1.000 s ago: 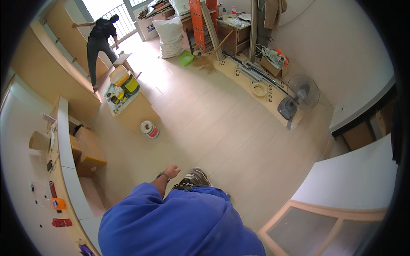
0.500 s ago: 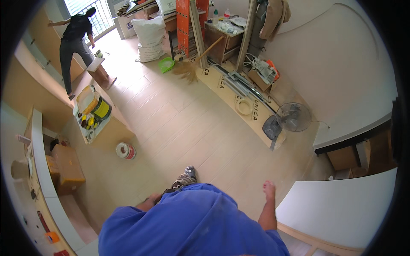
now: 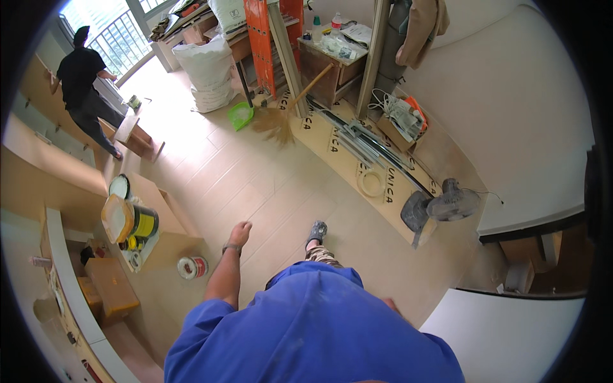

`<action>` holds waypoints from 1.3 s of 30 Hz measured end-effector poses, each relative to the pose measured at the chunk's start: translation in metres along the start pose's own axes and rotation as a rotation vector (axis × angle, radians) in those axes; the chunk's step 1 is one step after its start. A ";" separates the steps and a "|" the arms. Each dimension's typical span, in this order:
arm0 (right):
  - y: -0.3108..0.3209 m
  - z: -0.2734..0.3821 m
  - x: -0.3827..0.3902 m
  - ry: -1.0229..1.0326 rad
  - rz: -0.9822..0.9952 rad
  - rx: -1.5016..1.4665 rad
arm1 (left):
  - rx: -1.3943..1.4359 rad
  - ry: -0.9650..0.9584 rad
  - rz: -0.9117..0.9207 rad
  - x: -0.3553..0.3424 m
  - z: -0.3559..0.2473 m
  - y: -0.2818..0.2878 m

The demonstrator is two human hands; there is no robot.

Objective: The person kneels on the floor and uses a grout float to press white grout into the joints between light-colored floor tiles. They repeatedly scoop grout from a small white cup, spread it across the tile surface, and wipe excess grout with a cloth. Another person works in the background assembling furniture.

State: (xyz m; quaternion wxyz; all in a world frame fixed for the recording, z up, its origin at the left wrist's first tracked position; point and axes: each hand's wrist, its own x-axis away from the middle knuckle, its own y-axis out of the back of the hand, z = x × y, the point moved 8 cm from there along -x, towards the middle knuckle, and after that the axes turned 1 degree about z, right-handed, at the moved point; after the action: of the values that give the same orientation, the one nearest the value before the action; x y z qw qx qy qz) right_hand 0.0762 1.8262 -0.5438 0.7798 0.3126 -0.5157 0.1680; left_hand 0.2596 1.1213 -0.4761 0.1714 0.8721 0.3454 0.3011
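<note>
My left hand (image 3: 240, 233) swings out ahead of my body over the tiled floor, a dark band at its wrist. Its fingers look loosely curled, and nothing shows in them. Nearest to it on the floor is a white-and-red paint can (image 3: 192, 267). My right hand is mostly hidden beside my blue shirt; only a bit of skin (image 3: 391, 304) shows there, so its fingers cannot be made out. One of my feet, in a grey clog (image 3: 317, 232), is stepping forward.
Paint buckets (image 3: 144, 220) stand on a low wooden cabinet at left. Another person (image 3: 82, 76) works by the far-left panels. Ahead lie a broom (image 3: 276, 123), green dustpan (image 3: 241, 115) and metal strips (image 3: 364, 143) on a board. A fan (image 3: 452, 201) and white panel (image 3: 504, 332) are at right.
I have moved forward, and the paint can and cabinet are nearer. My left arm has swung forward into view; the right has swung back behind my shirt. The other person has turned toward the panels.
</note>
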 end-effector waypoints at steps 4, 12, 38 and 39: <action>0.002 0.201 -0.082 0.089 -0.013 0.050 | -0.106 0.459 -0.166 0.027 0.135 0.044; -0.037 0.645 -0.132 0.883 -0.114 0.310 | 0.179 0.889 0.015 0.081 0.093 -0.062; -0.058 1.145 -0.278 0.837 -0.258 0.599 | 0.843 0.822 -0.482 -0.374 -0.169 0.021; -0.042 1.179 -0.283 0.906 -0.367 0.586 | 0.793 0.867 -0.516 -0.365 -0.186 -0.006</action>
State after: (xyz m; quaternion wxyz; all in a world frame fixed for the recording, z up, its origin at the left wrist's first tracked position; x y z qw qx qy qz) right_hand -0.8403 1.0324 -0.4930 0.8202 0.4970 0.0013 0.2832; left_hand -0.0751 0.8849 -0.4865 -0.2524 0.5570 0.6674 0.4249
